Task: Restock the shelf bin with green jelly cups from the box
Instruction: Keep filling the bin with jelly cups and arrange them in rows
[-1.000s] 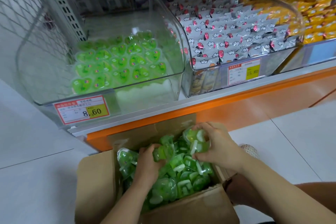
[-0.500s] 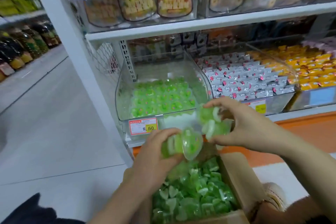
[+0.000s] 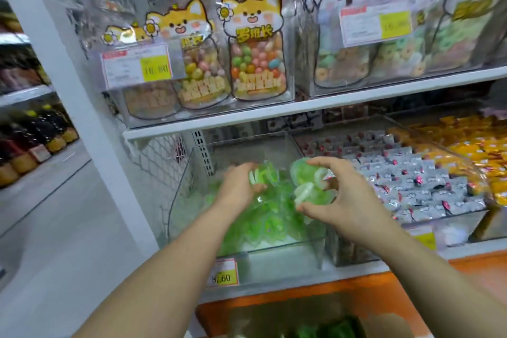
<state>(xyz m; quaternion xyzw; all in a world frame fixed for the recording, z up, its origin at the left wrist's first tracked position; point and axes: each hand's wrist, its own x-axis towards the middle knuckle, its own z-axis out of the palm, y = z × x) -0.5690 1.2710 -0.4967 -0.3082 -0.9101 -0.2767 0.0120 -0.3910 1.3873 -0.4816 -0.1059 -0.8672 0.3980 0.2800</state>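
Now both hands grasp green jelly cups over the clear bin (image 3: 274, 248): left hand (image 3: 238, 186), right hand (image 3: 340, 195).

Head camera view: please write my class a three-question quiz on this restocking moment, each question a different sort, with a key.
1. True or false: the left hand and the right hand each grip green jelly cups over the clear bin.
2. What lies just right of the clear bin? A) silver packets B) bottles C) apples
3. Complete: the fox-faced sweet bags stand on the shelf ___ the clear bin.
Key: 1 true; 2 A; 3 above.
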